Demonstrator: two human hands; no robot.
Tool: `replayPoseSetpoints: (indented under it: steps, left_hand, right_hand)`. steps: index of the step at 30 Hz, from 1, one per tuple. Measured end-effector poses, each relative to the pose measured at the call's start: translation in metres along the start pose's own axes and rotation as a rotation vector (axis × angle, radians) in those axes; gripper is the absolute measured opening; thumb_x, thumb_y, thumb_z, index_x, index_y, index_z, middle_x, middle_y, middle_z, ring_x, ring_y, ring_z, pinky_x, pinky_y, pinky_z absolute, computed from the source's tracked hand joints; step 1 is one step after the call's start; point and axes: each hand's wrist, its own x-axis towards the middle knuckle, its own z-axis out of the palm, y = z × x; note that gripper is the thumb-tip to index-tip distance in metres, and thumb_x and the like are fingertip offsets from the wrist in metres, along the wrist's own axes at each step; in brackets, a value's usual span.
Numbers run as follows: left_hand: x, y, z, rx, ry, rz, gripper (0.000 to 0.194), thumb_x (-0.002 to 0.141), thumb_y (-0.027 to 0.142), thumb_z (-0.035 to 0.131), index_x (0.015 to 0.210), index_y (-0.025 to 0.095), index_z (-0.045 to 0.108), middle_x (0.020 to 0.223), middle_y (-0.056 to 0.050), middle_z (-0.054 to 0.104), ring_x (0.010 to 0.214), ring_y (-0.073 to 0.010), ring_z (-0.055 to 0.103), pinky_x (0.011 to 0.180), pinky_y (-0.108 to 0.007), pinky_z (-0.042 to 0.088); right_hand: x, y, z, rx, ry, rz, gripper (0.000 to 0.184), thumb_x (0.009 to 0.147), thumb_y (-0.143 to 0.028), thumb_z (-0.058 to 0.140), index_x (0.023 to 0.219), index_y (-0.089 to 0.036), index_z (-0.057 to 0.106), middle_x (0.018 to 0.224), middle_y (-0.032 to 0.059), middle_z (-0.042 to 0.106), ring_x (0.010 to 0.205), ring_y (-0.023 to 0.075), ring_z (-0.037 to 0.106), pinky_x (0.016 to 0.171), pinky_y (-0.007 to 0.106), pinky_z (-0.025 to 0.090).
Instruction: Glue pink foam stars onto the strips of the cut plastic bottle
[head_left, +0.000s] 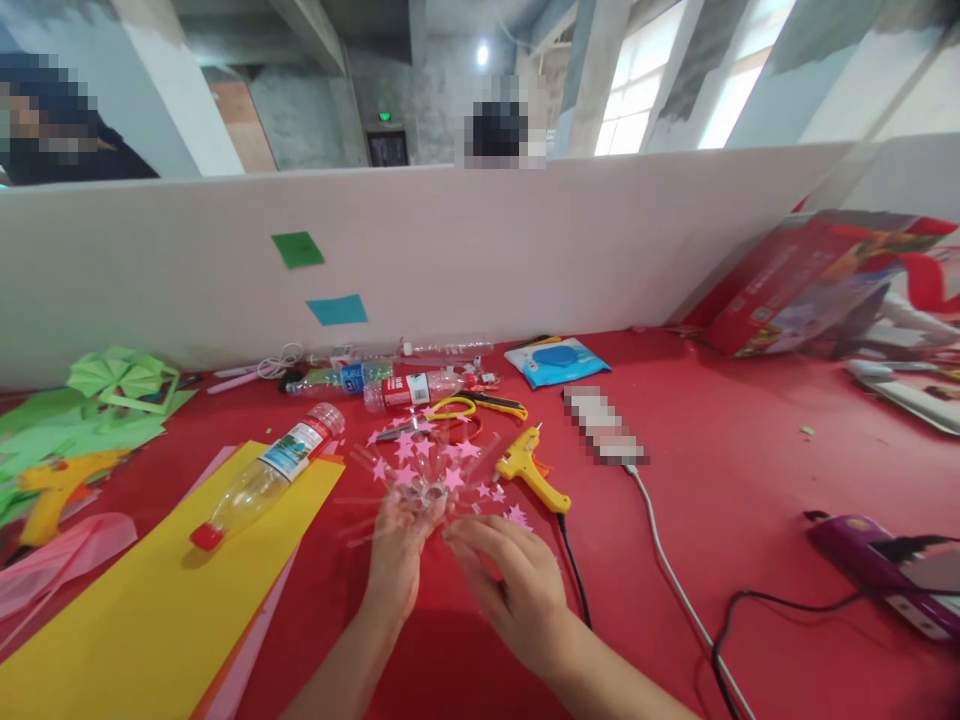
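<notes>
In the head view my left hand is closed around the neck end of a cut clear plastic bottle. Its sides are slit into thin strips that fan outward, and pink paper stars show on and around them. My right hand is just to the right, fingers bent and brought together close to the bottle piece. Whatever its fingertips may hold is too small to make out. A yellow glue gun lies right of the bottle piece, with scissors behind.
A whole bottle lies on yellow paper at left, near another glue gun and green paper. Bottles, a wipes pack, a phone and a purple power strip with cables lie beyond and right.
</notes>
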Motion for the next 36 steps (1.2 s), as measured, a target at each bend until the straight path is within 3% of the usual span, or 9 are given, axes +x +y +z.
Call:
replayPoseSetpoints:
  steps: [18, 26, 32, 36]
  left_hand:
    - [0.0005, 0.0012, 0.0001, 0.003, 0.009, -0.017, 0.045, 0.054, 0.028, 0.082, 0.088, 0.020, 0.053, 0.079, 0.002, 0.068, 0.077, -0.0167, 0.067, 0.080, -0.033, 0.048]
    - [0.0011, -0.0045, -0.0022, 0.015, 0.023, -0.037, 0.045, 0.054, 0.027, 0.082, 0.088, 0.019, 0.055, 0.077, 0.001, 0.069, 0.078, -0.0171, 0.068, 0.077, -0.030, 0.049]
    - [0.0001, 0.0009, -0.0017, 0.010, 0.025, -0.016, 0.043, 0.054, 0.027, 0.082, 0.086, 0.019, 0.055, 0.081, -0.001, 0.070, 0.080, -0.0206, 0.069, 0.078, -0.033, 0.050]
    - [0.0004, 0.0031, -0.0025, -0.061, 0.008, -0.004, 0.042, 0.053, 0.028, 0.082, 0.083, 0.019, 0.055, 0.079, 0.000, 0.069, 0.081, -0.0214, 0.069, 0.080, -0.035, 0.050]
  right_hand:
    - [-0.0028, 0.0029, 0.0005, -0.034, -0.009, -0.012, 0.018, 0.092, -0.011, 0.048, 0.105, -0.017, 0.057, 0.085, 0.0071, 0.070, 0.077, 0.0170, 0.067, 0.069, 0.027, 0.056]
    - [0.0016, -0.0004, -0.0003, 0.018, -0.050, -0.045, 0.019, 0.091, -0.008, 0.043, 0.098, -0.016, 0.058, 0.079, 0.0076, 0.068, 0.066, 0.0164, 0.062, 0.057, 0.027, 0.053]
    - [-0.0032, 0.0029, -0.0011, -0.004, -0.065, -0.093, 0.033, 0.092, -0.008, 0.044, 0.123, -0.017, 0.049, 0.102, 0.0116, 0.069, 0.090, 0.0182, 0.067, 0.073, 0.028, 0.057]
    - [-0.0044, 0.0020, -0.0064, -0.033, -0.080, -0.174, 0.036, 0.089, -0.002, 0.043, 0.123, -0.014, 0.048, 0.111, 0.0163, 0.065, 0.101, 0.0191, 0.063, 0.077, 0.028, 0.056]
